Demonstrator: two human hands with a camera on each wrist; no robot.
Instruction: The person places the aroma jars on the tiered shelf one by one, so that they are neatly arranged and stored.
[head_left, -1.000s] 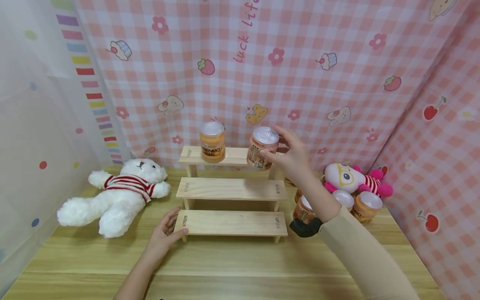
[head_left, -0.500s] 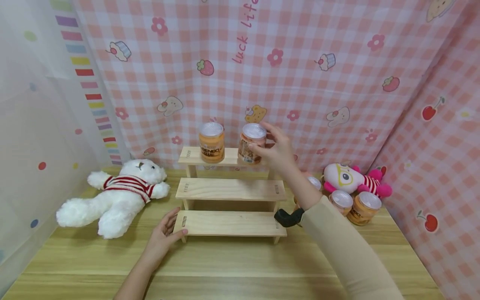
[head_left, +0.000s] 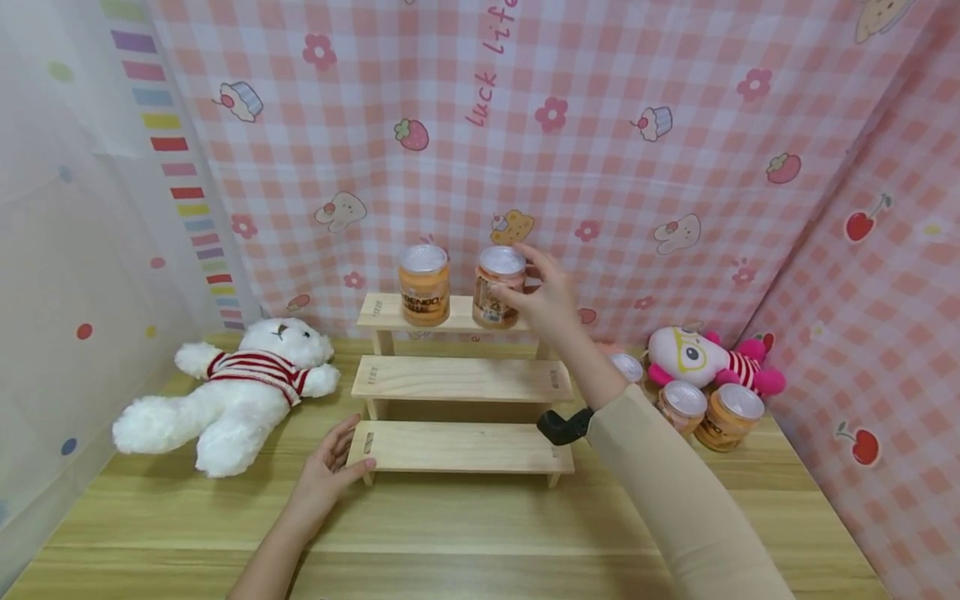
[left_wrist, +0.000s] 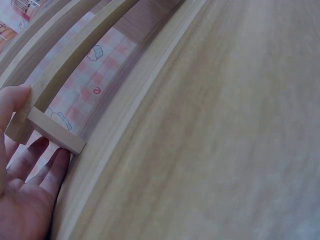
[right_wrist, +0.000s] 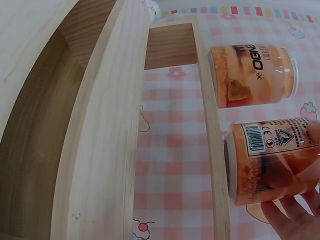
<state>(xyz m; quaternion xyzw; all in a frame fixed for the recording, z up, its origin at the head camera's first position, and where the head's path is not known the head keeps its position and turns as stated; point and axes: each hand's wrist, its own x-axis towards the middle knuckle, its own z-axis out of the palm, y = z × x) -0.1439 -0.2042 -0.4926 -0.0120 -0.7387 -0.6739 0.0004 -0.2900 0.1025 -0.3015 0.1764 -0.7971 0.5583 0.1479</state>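
Observation:
A three-step wooden shelf [head_left: 457,379] stands in the middle. My left hand [head_left: 322,468] holds the left end of its lowest step. In the left wrist view the thumb lies over the board's end, with the fingers [left_wrist: 51,172] beside the leg. My right hand [head_left: 553,300] grips an orange jar [head_left: 491,310] with a silvery lid, thumb in front and fingers on the right side. That jar is upright at the top step, its label with barcode [right_wrist: 254,138] showing in the right wrist view. Another orange jar [head_left: 424,287] stands left of it, a small gap between them.
Several more jars [head_left: 729,417] stand on the table [head_left: 465,542] to the right, partly behind my right arm. A pink and white plush toy [head_left: 693,357] lies behind them. A white teddy bear [head_left: 251,387] lies on the left. A checked cloth [head_left: 600,108] hangs behind the shelf.
My right hand has carried the jar leftward at the top step, closer to the other jar; over the last half second it moved only slightly. The left hand has stayed in place.

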